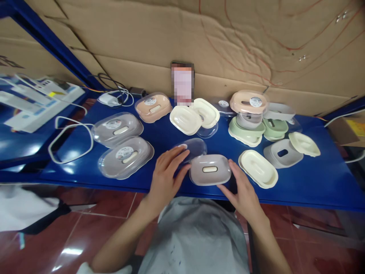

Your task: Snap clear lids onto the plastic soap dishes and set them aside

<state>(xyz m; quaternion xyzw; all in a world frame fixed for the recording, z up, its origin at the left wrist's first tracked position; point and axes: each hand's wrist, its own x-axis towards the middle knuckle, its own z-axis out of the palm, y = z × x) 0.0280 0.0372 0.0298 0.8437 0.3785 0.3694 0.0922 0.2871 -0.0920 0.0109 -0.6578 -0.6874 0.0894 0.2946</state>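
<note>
A grey soap dish [210, 169] with a cream insert sits near the front edge of the blue table [313, 179]. My left hand [167, 171] touches its left side and lies over the edge of a clear plastic lid [194, 147] just behind it. My right hand [242, 188] holds the dish's right front corner. Both hands have their fingers spread along the dish.
Two grey dishes under clear lids [125, 156] lie to the left, with a peach one [153, 107] behind. Cream, green and grey dish parts [258, 168] are scattered at the right. A white cable [70, 139] and a charger lie at far left. Cardboard lines the back wall.
</note>
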